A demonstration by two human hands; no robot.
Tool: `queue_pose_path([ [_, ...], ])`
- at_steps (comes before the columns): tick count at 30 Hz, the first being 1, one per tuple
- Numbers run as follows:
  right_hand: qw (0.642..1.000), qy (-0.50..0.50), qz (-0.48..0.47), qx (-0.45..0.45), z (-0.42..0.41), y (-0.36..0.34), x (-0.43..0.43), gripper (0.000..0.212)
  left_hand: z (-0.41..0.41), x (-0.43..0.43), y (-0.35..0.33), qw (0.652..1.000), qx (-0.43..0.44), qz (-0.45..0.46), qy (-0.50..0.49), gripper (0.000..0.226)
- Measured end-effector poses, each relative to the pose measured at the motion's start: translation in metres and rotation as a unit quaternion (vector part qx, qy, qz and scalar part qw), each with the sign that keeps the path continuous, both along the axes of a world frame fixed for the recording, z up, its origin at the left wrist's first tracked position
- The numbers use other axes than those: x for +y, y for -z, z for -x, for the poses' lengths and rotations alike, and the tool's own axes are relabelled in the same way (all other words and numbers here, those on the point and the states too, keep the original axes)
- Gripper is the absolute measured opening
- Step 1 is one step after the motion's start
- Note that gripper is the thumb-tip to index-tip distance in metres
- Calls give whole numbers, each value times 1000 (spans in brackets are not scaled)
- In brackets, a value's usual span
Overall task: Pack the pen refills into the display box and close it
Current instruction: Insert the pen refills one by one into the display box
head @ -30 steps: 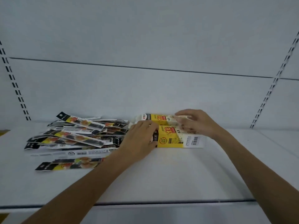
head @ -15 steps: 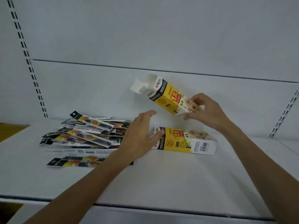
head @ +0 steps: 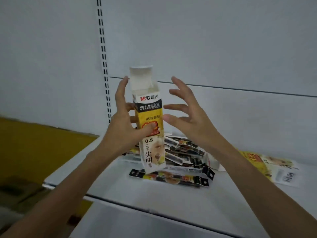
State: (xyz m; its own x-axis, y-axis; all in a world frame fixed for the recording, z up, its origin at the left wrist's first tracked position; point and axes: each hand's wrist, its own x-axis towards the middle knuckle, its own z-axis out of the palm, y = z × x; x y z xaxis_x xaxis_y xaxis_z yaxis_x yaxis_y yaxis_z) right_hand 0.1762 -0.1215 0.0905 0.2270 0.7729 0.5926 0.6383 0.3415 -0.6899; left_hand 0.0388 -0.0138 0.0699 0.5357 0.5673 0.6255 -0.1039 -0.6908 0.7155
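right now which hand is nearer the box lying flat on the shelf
Right. The right hand hovers open up and left of the flat box; the left hand is farther left, gripping the upright box.

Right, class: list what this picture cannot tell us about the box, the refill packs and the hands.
Head view:
- Display box contents: hidden by its front wall.
- Refill packs count: pile partly behind the box, blurred.
- Right hand: thumb touching the box or not, unclear.
- Left hand grip: fingers partly behind box.

The box (head: 152,152), half a second ago tilted in the right hand (head: 190,122), now stands upright, open end up, gripped by the left hand (head: 123,127), the right released beside it, fingers (head: 180,85) spread.
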Motion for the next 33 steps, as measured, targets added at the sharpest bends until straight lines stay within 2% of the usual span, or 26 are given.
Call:
queue_pose_path([
  [2,998,-26,8,-58,16,-5,20,72,25,16,-1,999,35,-27,-1,106],
  [6,991,-53,25,-119,40,-5,55,65,58,45,1,996,77,-52,4,101],
  [13,1000,-14,22,-10,63,10,91,36,76,79,19,998,44,-35,-31,91],
  [17,999,14,27,-11,64,23,96,24,78,86,19,997,42,-43,-38,91],
  [19,997,51,45,-43,55,26,91,22,78,90,16,996,48,-53,-45,91],
  [21,970,130,148,-141,35,32,83,22,78,95,13,996,54,-58,-44,89],
  [23,895,193,314,-249,14,45,78,34,78,99,16,996,56,-54,-34,84],
  [24,869,201,367,-264,7,53,75,37,76,101,18,997,55,-51,-29,82],
  [25,864,202,383,-255,2,59,73,36,75,102,22,997,53,-51,-26,78],
  [29,901,210,315,-210,-4,66,64,13,71,101,34,999,19,-46,-19,66],
  [33,917,231,255,-200,-8,63,59,17,76,101,36,999,-4,-45,-21,68],
])
